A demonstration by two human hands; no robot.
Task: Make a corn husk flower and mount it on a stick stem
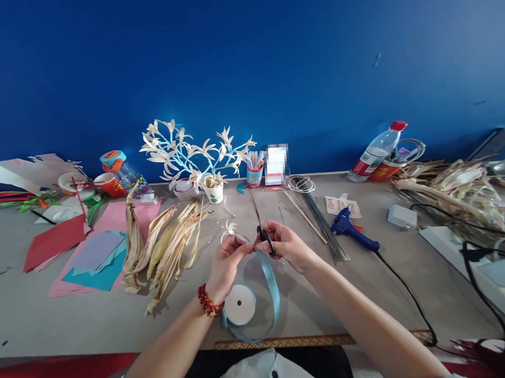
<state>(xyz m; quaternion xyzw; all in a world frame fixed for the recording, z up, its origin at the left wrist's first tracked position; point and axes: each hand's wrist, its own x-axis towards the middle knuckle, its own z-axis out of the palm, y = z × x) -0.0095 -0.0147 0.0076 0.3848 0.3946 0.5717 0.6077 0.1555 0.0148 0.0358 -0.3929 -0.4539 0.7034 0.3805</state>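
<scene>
My left hand (pixel 228 262), with a red bead bracelet at the wrist, is closed in a pinch. Between its fingers is the stem of a small pale flower (pixel 228 230). A light blue ribbon (pixel 274 287) rises to the meeting fingertips of both hands and loops down to its white spool (pixel 241 305) beside my left wrist. Black-handled scissors (pixel 266 240) are in my right hand (pixel 289 247), their blades pointing away from me. Which fingertips grip the ribbon end is hard to make out.
Dried corn husks (pixel 170 239) and coloured paper (pixel 98 261) lie at left. Behind stands a potted flower arrangement (pixel 213 189). To the right are thin wires (pixel 323 227), a blue glue gun (pixel 355 231) with a trailing cord, a tilted bottle (pixel 376 153) and more husks (pixel 444 183).
</scene>
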